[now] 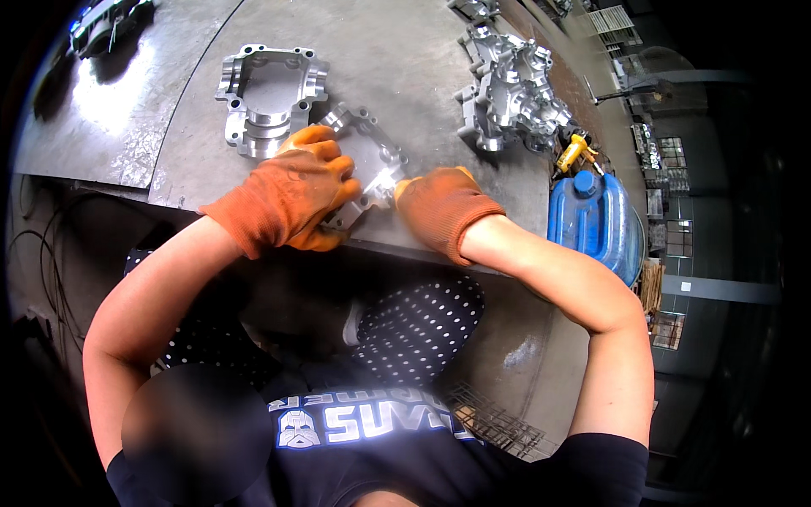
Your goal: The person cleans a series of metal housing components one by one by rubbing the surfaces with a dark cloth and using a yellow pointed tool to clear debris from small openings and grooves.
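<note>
Both my hands wear orange work gloves. My left hand is closed round the left side of a silver metal casting, an open frame with bolt holes along its rim, lying tilted near the table's front edge. Curled into a fist, my right hand is at the casting's lower right side, by a bright shiny spot. Whatever its fingers hold is hidden under the glove. Just beyond my left hand, a second frame-shaped casting lies flat on the grey metal table.
Several similar castings are heaped at the right of the table. Beside them lies a yellow tool. A blue plastic jerrycan stands off the table's right edge. Dark parts sit at the far left. Cables hang at the left.
</note>
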Motion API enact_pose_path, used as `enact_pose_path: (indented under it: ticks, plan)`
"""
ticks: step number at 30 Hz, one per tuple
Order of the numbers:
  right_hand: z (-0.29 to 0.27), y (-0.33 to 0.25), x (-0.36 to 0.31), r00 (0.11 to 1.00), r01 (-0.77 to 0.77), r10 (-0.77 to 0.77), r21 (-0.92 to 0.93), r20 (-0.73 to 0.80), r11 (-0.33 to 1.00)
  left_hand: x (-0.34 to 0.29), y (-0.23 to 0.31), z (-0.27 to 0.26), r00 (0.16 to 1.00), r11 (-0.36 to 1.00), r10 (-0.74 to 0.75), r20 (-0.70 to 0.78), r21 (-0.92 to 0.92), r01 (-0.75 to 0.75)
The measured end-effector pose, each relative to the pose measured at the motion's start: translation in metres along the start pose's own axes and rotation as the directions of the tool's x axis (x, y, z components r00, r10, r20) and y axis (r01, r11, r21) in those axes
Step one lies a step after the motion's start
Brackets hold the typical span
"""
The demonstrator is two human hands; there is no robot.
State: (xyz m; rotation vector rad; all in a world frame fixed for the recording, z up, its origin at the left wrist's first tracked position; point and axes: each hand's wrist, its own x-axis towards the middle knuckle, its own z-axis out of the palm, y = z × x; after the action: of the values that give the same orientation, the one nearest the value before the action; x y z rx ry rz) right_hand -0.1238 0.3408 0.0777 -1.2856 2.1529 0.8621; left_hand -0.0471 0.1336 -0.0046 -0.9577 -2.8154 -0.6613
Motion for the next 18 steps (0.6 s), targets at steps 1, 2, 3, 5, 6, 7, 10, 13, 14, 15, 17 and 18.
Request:
enact_pose_path:
  ticks: [1,2,3,5,6,7,10,13,14,15,17,18]
  plan:
    - [0.000,0.000,0.000,1.000,0.026,-0.026,0.011,0.012,1.000,-0.002,-0.002,-0.001,1.000,1.000,0.020,0.010,-0.024,-0.020]
    - [0.001,0.000,0.002,0.999,0.034,-0.035,0.067,0.022,0.997,-0.003,-0.004,-0.003,0.999,0.999,0.040,0.012,-0.011,-0.040]
    - [0.001,0.000,0.002,0.998,0.040,-0.044,0.124,0.034,0.991,-0.005,-0.005,-0.005,0.998,0.998,0.061,0.015,0.000,-0.061]
    - [0.005,0.003,0.005,0.994,0.076,-0.090,0.205,0.060,0.976,-0.007,-0.006,-0.006,0.996,0.996,0.089,0.019,0.009,-0.089]
    - [0.009,0.007,0.008,0.990,0.103,-0.122,0.227,0.070,0.968,-0.007,-0.007,-0.006,0.995,0.995,0.099,0.020,0.013,-0.099]
    - [0.014,0.011,0.009,0.985,0.130,-0.154,0.249,0.079,0.960,-0.007,-0.008,-0.007,0.994,0.994,0.109,0.021,0.016,-0.109]
    - [0.023,0.020,0.009,0.966,0.252,-0.251,0.382,-0.053,0.889,-0.008,-0.010,-0.007,0.991,0.990,0.136,0.012,0.023,-0.136]
    - [0.015,0.025,0.004,0.956,0.285,-0.284,0.472,-0.076,0.834,-0.008,-0.010,-0.009,0.990,0.991,0.136,0.038,0.012,-0.137]
    - [0.016,0.026,0.004,0.951,0.300,-0.295,0.483,-0.089,0.823,-0.008,-0.010,-0.010,0.990,0.991,0.135,0.045,0.010,-0.136]
    - [0.018,0.028,0.004,0.947,0.314,-0.303,0.494,-0.104,0.811,-0.007,-0.010,-0.010,0.989,0.991,0.136,0.052,0.009,-0.137]
    - [0.028,0.030,0.005,0.940,0.336,-0.306,0.583,-0.154,0.740,-0.008,-0.009,-0.011,0.991,0.992,0.127,0.053,0.010,-0.127]
    - [0.033,0.030,0.006,0.938,0.339,-0.294,0.651,-0.182,0.679,-0.009,-0.008,-0.010,0.992,0.993,0.119,0.039,0.011,-0.119]
